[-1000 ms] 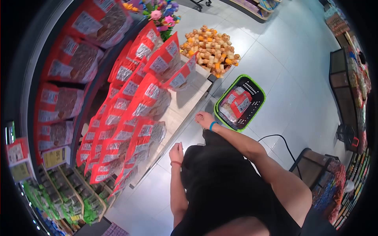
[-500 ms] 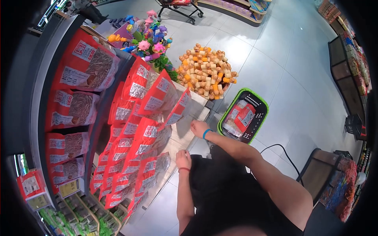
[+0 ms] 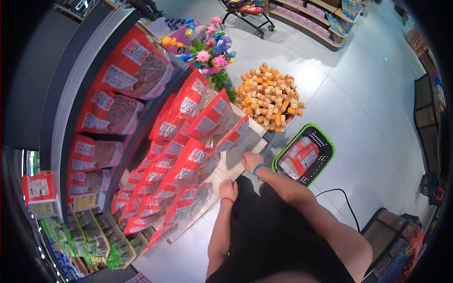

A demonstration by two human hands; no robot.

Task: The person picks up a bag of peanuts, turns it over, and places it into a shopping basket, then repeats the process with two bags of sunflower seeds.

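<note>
My left hand [image 3: 229, 190], with a thin red cord at the wrist, rests at the edge of the low display table [image 3: 214, 177], fingers stretched out and nothing in them. Farther along that edge, my right hand [image 3: 252, 162] wears a blue wristband. Its fingers are curled in, and no item shows in them. Rows of red food bags [image 3: 191, 158] with clear windows stand on the table just left of both hands. The nearest bag to my right hand is a leaning red bag [image 3: 234, 136] at the end of a row.
A black basket with a green rim [image 3: 331, 159] stands on the floor at right, holding red bags [image 3: 302, 158]. Beyond the table are a pile of small orange-and-cream figures [image 3: 270, 96] and colourful toys [image 3: 207, 47]. More red bags [image 3: 111, 113] fill the left shelf. A shopping cart [image 3: 250, 12] stands at the back.
The view has turned, so the table, bags and basket appear farther right and slightly lower. Both hands stay close to the table edge, and nothing has visibly been picked up.
</note>
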